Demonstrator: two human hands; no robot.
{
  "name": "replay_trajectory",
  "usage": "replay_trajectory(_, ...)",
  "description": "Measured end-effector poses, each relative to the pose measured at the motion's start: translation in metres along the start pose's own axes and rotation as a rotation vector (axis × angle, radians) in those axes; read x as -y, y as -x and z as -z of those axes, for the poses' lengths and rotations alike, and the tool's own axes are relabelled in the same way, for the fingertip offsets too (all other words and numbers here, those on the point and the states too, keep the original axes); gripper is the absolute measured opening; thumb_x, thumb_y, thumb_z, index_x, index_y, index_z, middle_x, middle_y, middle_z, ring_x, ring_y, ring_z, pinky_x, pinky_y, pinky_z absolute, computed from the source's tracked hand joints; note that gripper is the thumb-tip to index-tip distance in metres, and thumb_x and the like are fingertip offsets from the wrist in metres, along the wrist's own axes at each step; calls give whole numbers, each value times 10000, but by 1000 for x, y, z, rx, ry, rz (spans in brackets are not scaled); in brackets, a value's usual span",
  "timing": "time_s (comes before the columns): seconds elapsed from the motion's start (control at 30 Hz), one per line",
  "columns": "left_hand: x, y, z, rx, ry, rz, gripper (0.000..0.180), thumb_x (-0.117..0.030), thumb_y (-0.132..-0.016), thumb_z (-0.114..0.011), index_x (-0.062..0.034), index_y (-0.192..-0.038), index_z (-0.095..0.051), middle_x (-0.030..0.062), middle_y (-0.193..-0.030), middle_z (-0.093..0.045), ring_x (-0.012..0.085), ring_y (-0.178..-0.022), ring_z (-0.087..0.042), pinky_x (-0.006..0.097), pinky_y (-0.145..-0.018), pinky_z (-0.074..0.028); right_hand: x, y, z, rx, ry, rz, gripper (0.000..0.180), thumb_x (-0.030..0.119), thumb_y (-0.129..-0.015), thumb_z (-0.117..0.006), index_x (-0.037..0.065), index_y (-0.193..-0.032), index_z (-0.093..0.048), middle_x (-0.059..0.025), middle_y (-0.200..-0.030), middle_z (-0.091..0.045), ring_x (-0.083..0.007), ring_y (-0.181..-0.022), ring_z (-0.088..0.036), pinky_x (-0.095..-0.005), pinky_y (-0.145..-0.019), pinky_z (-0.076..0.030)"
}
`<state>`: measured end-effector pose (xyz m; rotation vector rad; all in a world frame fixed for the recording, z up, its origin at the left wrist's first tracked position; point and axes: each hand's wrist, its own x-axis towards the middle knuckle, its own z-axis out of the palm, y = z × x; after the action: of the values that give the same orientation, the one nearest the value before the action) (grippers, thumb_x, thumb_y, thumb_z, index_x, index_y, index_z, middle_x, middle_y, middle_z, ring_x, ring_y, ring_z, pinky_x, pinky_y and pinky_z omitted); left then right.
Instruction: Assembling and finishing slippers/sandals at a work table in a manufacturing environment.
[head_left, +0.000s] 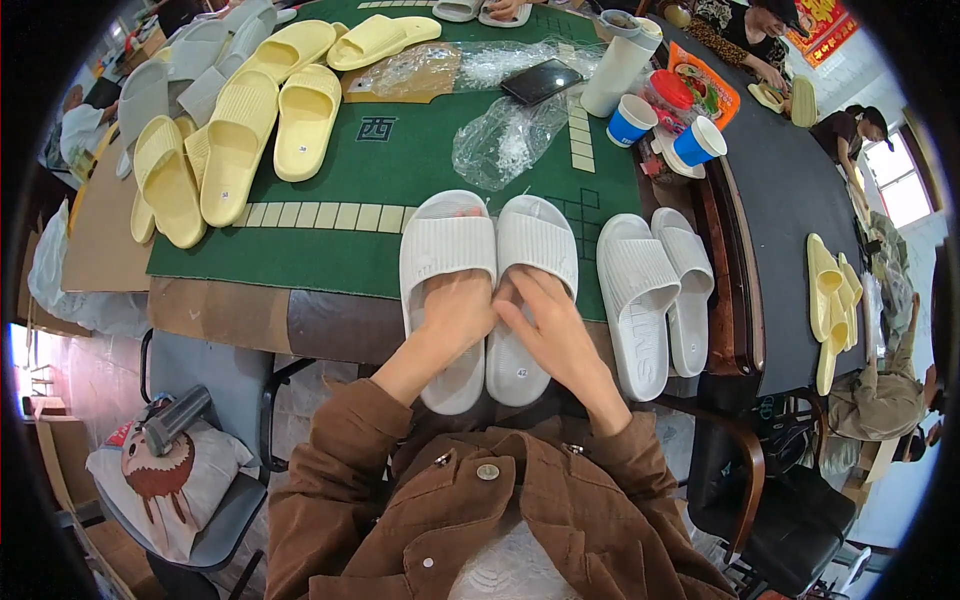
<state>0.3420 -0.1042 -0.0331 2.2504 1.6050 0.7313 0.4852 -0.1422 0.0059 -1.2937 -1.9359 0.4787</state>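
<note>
Two light grey slide slippers, a left one [450, 245] and a right one [537, 237], are side by side in front of me, toes toward the table, heels past its near edge. My left hand [456, 308] reaches under the left slipper's ribbed strap, closed at its inner side; the fingertips are partly hidden. Under the other strap, my right hand [543, 312] is closed near the inner edge, thumb toward the left hand. What lies between the fingers cannot be made out. Just right is another pair of grey slide slippers [637, 290].
Yellow slide slippers [240, 145] and grey ones [150, 95] crowd the green mat's left side [400, 165]. Clear plastic [510, 145], a phone [541, 82], a white cylinder [620, 70] and blue paper cups [632, 120] are beyond. Chairs flank me; other people work at right.
</note>
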Motion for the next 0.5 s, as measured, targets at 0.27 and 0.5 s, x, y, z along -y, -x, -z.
replay_trajectory(0.27,-3,2,-2,-46,-51,-25,831,-306,-837,-588,46,-1471,-181,242,-1517,-233,377,-1414,-209,469,-1149,-170,-14,-41,43,-25,-126,-237,175,92,-905,-570,5,-1013,-676,-109,-969,-688,-175,-829,-644,-287,-744,-498)
replay_trajectory(0.5,-7,1,-3,-44,-28,35,850,-302,-819,-592,35,-1477,-171,236,-1518,-226,381,-1424,-178,497,-1156,-123,-72,-87,9,-1,122,86,259,148,-923,-535,35,-1116,-665,-149,-1025,-682,-251,-898,-648,-318,-833,-486)
